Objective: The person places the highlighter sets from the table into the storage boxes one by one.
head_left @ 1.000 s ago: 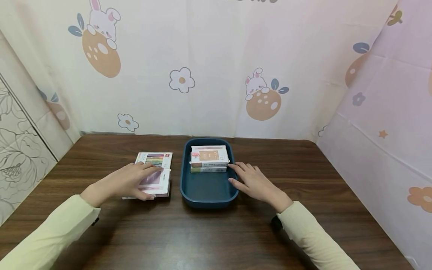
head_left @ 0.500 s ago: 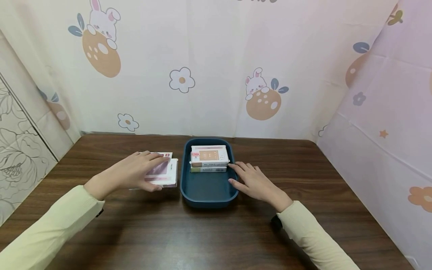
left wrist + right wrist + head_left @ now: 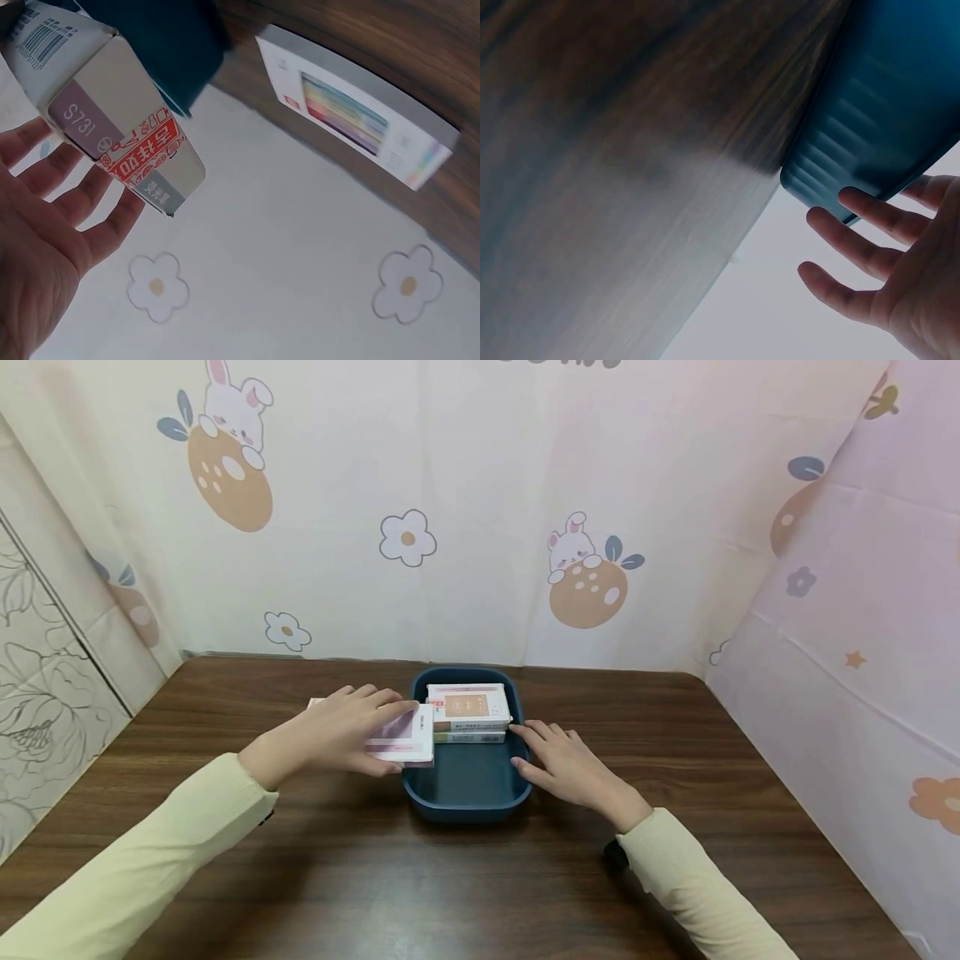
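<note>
Left hand [image 3: 337, 731] grips a box [image 3: 415, 731] over the tray [image 3: 468, 813]'s left rim; right hand [image 3: 564, 767], fingers spread, at its right.

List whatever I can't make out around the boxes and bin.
Head: most of the table box, behind the left hand.
Head: the top of the lower box, under the upper box.
Head: fine print on the held box, too small.
Right wrist: part of the bin, cut off by the frame's edges.
</note>
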`<state>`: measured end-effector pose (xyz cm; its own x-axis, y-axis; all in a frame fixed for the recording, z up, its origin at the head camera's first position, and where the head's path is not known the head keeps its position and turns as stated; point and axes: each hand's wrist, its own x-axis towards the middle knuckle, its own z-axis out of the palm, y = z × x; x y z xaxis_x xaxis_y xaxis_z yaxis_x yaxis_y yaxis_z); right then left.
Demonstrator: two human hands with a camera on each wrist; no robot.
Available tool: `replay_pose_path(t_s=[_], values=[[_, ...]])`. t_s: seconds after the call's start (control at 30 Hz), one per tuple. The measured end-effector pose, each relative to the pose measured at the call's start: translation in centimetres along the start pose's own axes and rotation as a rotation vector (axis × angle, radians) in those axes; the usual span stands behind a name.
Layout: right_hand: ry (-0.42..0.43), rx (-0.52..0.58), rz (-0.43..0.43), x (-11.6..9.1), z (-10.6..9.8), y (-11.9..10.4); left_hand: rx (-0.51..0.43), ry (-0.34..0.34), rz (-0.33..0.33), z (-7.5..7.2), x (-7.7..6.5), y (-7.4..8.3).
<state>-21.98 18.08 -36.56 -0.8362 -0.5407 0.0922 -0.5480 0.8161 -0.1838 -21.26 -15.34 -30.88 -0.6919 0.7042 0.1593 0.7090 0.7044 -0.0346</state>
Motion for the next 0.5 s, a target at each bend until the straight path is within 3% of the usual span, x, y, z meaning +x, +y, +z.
replay_pose_path(t_s=[0.23, 0.5], values=[[-0.002, 0.004, 0.004, 0.0, 0.0, 0.0, -0.021, -0.008, 0.003, 0.2, 1.7, 1.2], [0.002, 0.005, 0.004, 0.0, 0.0, 0.0, 0.052, 0.001, 0.019, 0.7, 3.7, 2.1]])
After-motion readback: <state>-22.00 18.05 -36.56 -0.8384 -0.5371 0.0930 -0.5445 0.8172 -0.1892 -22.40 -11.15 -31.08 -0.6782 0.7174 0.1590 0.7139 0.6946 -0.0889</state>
